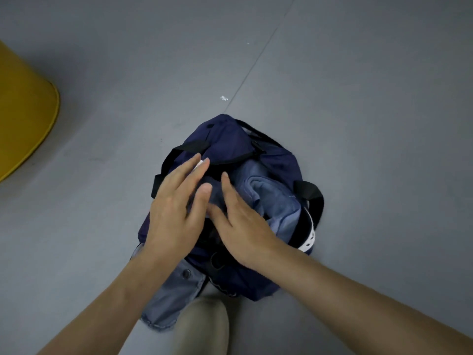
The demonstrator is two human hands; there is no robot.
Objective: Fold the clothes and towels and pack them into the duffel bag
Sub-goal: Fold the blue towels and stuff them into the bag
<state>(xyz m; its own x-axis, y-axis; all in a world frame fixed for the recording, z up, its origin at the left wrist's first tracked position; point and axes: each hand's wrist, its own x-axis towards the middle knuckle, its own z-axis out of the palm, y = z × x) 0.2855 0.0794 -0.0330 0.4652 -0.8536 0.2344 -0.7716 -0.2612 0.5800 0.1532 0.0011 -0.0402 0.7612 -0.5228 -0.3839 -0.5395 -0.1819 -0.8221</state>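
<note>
A navy duffel bag (225, 142) with black straps stands on the grey floor at the centre. Its top gapes, and a folded blue towel (273, 198) shows inside on the right. My left hand (176, 208) lies flat with straight fingers over the bag's left side. My right hand (240, 221) stretches flat across the opening, its fingers crossing under the left thumb. Neither hand grips anything. A light blue denim garment (169, 301) sticks out from under the bag's near end.
A yellow curved object (23, 111) stands at the left edge. A small white scrap (224, 98) lies on the floor beyond the bag. A beige shoe (202, 326) is at the bottom, close to the denim.
</note>
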